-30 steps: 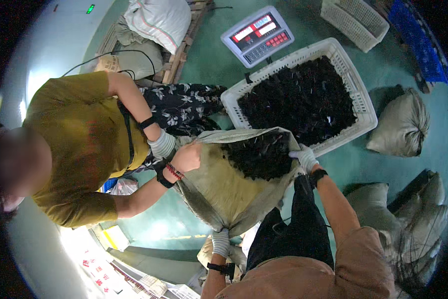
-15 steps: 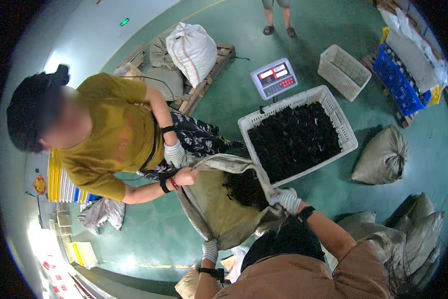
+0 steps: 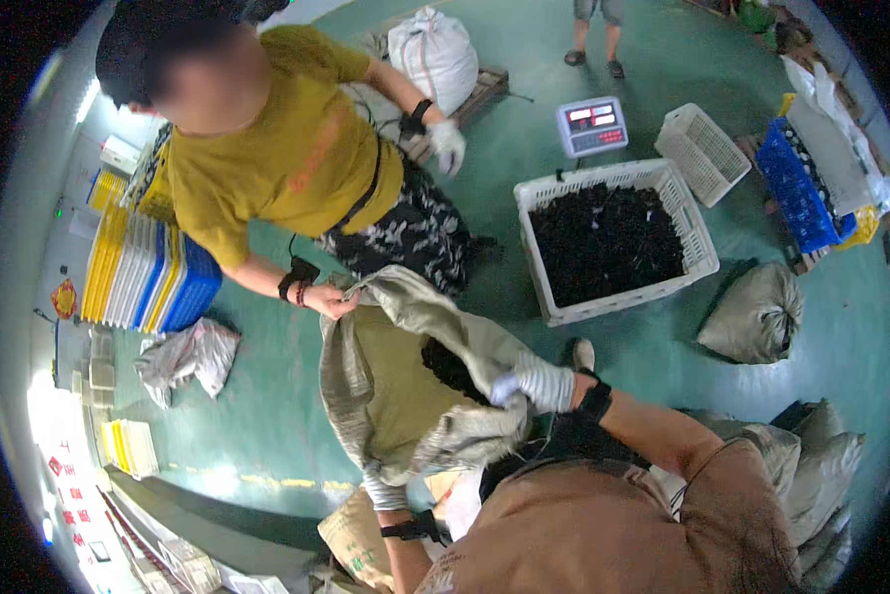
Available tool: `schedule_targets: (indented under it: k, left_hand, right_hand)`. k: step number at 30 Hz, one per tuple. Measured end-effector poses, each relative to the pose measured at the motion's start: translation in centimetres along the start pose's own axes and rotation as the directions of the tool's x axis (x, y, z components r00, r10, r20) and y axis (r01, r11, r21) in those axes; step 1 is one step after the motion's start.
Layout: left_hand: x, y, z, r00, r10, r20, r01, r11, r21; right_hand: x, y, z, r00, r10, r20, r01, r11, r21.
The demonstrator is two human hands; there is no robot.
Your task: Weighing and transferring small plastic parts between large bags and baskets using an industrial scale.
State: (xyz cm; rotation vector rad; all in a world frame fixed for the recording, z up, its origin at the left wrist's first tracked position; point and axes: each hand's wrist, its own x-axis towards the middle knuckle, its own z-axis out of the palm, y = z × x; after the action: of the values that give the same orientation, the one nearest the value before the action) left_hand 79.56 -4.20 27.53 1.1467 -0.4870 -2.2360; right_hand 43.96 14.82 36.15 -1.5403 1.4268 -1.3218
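Observation:
A greyish woven sack (image 3: 391, 346) hangs wide-mouthed in front of me, with dark, clumpy material (image 3: 450, 371) inside it. My right hand (image 3: 542, 384), in a striped white glove, is closed on the sack's right rim. At the near left edge my gloved left hand (image 3: 384, 491) grips the sack; its fingers are mostly hidden beneath the cloth. Across from me, a co-worker's bare hand (image 3: 331, 300) pinches the far left rim, while that person's gloved hand (image 3: 447, 145) is off the sack. Beyond the sack stands a white plastic crate (image 3: 613, 302) filled with similar dark material.
A digital scale (image 3: 593, 129) and a smaller white crate (image 3: 702, 158) lie beyond the full crate. Tied sacks (image 3: 757, 315) sit on the floor at right. Stacked coloured crates (image 3: 148, 267) are at left, and a white sack (image 3: 433, 59) rests on a pallet (image 3: 490, 89).
The sack has moved left and nearer to me, away from the full crate's edge. The co-worker's gloved hand has let go of it and moved up; the view has shifted.

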Motion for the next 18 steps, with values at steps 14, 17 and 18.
schedule_targets:
  k: [14, 17, 18]
  left_hand:
    - [3.3, -11.1, -10.5, 0.999, -0.008, -0.038, 0.036, 0.560, 0.828]
    - [3.8, -13.2, -1.9, 0.961, -0.146, -0.235, 0.253, 0.809, 0.531]
    - [4.0, -13.4, -1.0, 0.948, -0.186, -0.258, 0.281, 0.869, 0.406]
  right_hand:
    - [-7.9, 19.0, 0.5, 0.176, 0.971, -0.163, -0.933, 0.217, 0.287]
    - [-12.5, 22.0, -2.0, 0.179, 0.949, -0.259, -0.908, 0.261, 0.327]
    - [-12.4, 22.3, -2.5, 0.173, 0.946, -0.273, -0.855, 0.282, 0.436]
